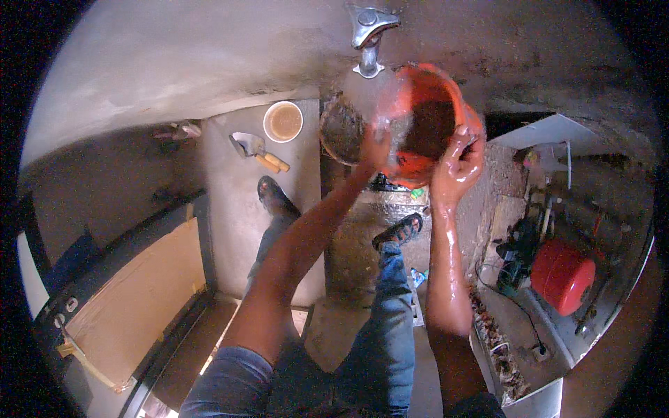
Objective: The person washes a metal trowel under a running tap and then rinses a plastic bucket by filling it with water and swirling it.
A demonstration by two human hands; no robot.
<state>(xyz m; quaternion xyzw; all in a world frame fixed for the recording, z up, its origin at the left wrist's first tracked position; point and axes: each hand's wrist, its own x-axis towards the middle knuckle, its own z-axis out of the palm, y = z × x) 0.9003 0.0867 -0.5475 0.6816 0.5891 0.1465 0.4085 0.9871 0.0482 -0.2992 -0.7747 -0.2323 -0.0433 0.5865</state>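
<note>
An orange-red bucket (456,104) is tilted on its side beneath a metal tap (369,42), its dark, dirty inside facing left. Water sprays down from the tap across the bucket's left part. My right hand (460,160) is wet and grips the bucket's rim on the right, thumb up. My left hand (377,146) is at the bucket's near-left edge; motion and spray smear its fingers. Just left of it, partly hidden by the spray, is a round, muddy-looking container (338,129).
On the ledge to the left stand a white tub (284,104) of brown liquid and trowels with wooden handles (273,161). A red tank (563,276) with pipes sits at right. A door with a brown panel (139,299) is at lower left. My shoes (398,232) rest below the bucket.
</note>
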